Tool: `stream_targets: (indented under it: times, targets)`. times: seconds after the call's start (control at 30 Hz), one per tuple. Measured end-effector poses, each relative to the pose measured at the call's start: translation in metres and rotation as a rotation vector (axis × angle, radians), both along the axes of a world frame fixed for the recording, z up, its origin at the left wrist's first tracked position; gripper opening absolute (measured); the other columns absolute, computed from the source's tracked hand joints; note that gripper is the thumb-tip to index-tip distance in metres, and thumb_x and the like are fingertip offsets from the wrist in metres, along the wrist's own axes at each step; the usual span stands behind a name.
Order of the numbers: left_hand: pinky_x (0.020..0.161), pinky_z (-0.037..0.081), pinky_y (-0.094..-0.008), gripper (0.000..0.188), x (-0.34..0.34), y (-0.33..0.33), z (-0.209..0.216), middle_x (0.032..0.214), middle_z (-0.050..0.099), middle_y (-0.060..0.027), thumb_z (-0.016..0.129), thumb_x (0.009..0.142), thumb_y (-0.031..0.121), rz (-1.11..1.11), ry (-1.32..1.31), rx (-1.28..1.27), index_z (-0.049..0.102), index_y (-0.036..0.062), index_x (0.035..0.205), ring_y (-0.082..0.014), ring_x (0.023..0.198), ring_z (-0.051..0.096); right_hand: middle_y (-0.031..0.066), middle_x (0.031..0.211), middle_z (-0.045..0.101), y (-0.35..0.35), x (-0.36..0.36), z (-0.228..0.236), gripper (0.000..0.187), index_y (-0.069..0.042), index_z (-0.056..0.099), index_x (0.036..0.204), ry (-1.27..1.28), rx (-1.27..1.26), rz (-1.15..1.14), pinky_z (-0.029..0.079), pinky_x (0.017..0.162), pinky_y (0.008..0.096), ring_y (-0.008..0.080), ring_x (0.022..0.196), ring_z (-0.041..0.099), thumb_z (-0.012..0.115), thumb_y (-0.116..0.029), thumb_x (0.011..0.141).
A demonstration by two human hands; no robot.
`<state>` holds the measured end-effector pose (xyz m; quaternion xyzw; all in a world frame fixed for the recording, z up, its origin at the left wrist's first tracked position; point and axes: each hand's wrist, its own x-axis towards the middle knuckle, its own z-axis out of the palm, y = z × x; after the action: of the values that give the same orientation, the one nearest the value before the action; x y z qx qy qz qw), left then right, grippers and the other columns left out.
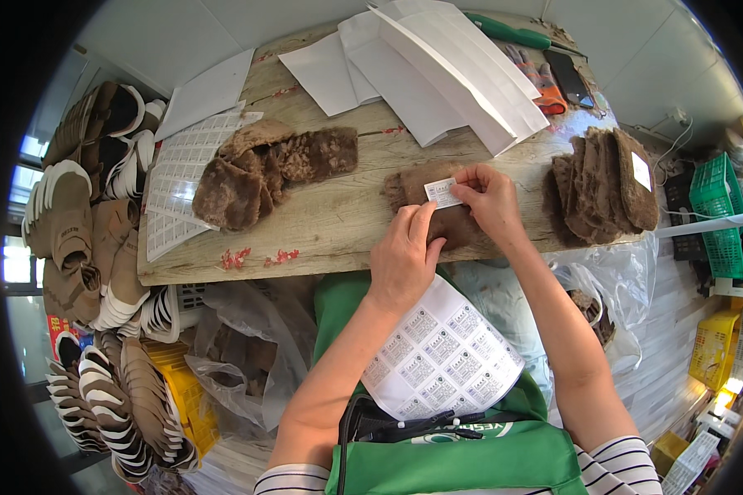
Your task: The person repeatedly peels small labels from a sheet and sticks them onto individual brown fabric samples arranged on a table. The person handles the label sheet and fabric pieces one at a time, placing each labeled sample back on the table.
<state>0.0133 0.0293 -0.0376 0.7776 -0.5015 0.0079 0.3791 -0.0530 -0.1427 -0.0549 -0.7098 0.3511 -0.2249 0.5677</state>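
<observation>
A small white printed label lies over a brown fluffy insole at the table's near edge. My right hand pinches the label's right end between thumb and fingers. From the left, my left hand rests on the fur, its index fingertip at the label's lower left corner and its thumb apart from it. A sheet of printed labels lies on my lap, against the green apron. To the right stands a stack of brown fluffy insoles; its outermost piece bears a white label.
Loose brown fur pieces lie left on the wooden table, beside label sheets. White papers, a green-handled tool, a glove and a phone occupy the back. Stacked brown shoes stand left.
</observation>
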Motion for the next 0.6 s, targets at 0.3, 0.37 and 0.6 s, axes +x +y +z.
stream_targets:
  times: [0.3,0.37,0.6]
  targets:
    - [0.07,0.057,-0.0384,0.047,0.002,-0.001,0.005,0.125,0.053,-0.0103,0.078,0.078,0.009,-0.073,-0.079,0.144,0.062,-0.0012,0.121,-0.0281,0.098,0.062,0.0074,0.08,0.072,-0.001,0.0,-0.007,0.018,0.002,0.07,0.091,-0.013,-0.115,0.036,0.055,0.067,0.0295,0.0139,0.072,0.066,0.079,-0.004,0.077]
    - [0.074,0.056,-0.0387,0.043,0.004,-0.003,0.011,0.131,0.053,-0.0106,0.078,0.077,0.007,-0.077,-0.106,0.126,0.065,-0.0014,0.117,-0.0286,0.098,0.062,0.0093,0.08,0.071,0.001,0.001,0.004,0.022,0.001,0.069,0.09,0.047,-0.165,0.065,0.055,0.067,0.0319,0.0174,0.072,0.068,0.082,-0.009,0.076]
    - [0.082,0.056,-0.041,0.04,0.01,-0.004,0.013,0.139,0.054,-0.0105,0.078,0.076,0.007,-0.103,-0.079,0.178,0.065,-0.0015,0.113,-0.0319,0.104,0.06,0.0181,0.085,0.07,0.0,0.002,0.03,0.055,0.0,0.065,0.1,0.483,-0.682,-0.029,0.054,0.07,0.0452,0.037,0.086,0.07,0.09,-0.036,0.067]
